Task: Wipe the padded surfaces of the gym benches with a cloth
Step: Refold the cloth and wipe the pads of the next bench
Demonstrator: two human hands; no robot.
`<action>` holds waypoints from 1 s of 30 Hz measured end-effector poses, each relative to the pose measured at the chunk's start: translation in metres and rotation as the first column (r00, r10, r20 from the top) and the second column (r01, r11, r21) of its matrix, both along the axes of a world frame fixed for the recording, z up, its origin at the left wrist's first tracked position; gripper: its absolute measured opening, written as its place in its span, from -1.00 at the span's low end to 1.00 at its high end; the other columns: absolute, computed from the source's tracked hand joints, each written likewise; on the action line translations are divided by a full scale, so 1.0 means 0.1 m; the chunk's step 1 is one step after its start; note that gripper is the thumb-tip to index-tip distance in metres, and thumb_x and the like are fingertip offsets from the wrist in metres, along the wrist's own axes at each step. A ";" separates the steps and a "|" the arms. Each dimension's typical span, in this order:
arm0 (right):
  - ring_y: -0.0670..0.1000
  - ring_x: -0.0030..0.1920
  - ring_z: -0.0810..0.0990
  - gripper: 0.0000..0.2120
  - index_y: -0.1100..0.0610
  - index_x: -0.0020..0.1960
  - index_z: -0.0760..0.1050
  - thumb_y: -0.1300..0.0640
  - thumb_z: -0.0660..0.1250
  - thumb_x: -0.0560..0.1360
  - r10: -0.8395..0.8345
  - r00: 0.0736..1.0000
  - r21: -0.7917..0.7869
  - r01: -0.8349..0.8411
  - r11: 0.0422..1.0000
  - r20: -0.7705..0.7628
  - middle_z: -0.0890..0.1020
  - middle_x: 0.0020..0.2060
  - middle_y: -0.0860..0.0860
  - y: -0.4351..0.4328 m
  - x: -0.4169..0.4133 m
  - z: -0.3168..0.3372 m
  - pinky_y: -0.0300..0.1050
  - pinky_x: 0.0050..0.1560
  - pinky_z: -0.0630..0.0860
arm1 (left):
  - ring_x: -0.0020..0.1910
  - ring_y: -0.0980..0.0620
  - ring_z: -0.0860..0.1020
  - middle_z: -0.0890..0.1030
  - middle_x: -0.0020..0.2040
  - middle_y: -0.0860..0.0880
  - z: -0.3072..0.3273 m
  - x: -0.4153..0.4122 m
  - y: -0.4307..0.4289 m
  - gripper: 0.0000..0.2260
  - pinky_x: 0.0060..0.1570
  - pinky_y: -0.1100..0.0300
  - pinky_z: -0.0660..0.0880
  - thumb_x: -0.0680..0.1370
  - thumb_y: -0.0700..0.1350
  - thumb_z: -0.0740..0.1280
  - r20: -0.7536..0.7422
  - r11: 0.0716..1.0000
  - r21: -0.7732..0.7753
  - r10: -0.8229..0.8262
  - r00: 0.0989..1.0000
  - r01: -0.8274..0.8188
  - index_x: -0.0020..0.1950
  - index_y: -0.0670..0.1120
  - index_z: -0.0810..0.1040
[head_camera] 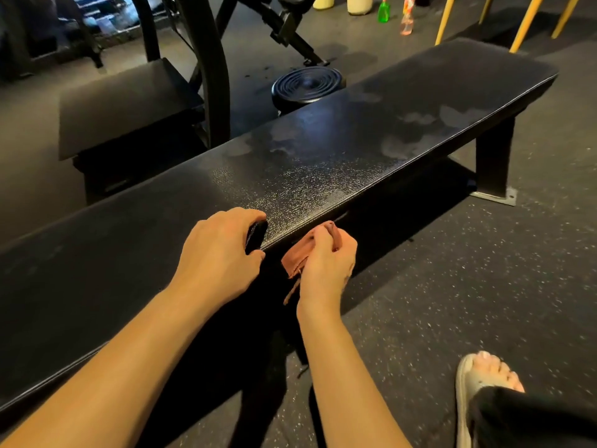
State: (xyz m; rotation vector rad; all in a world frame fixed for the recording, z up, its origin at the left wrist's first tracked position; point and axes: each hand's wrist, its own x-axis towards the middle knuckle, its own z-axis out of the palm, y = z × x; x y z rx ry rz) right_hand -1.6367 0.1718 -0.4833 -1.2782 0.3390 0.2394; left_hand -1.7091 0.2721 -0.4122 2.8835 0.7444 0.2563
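A long black padded bench (323, 150) runs from the lower left to the upper right, its top shiny with pale dry patches toward the far end. My left hand (219, 253) grips a small black object at the bench's near edge. Just right of it, my right hand (326, 263) holds a crumpled reddish-brown cloth (295, 258) against the bench's front side, below the top edge.
A second black padded seat (126, 105) on a dark machine frame stands behind the bench at left. A black weight plate (307, 84) lies on the floor beyond. A green spray bottle (383, 9) and a pink one (407, 22) stand far back. My sandalled foot (484, 379) is at lower right.
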 end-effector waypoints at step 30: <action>-0.12 -0.30 0.64 -0.86 0.13 -0.15 0.49 0.35 0.30 0.48 -0.084 0.950 -0.198 0.149 0.969 0.300 0.64 -0.39 -0.11 -0.10 0.50 -0.18 0.03 -0.07 0.62 | 0.28 -0.03 0.53 0.63 0.27 0.08 -0.06 0.00 -0.04 -0.55 0.26 0.02 0.42 0.50 0.10 0.50 0.069 0.999 -0.003 0.046 0.997 -0.046 0.36 0.05 0.58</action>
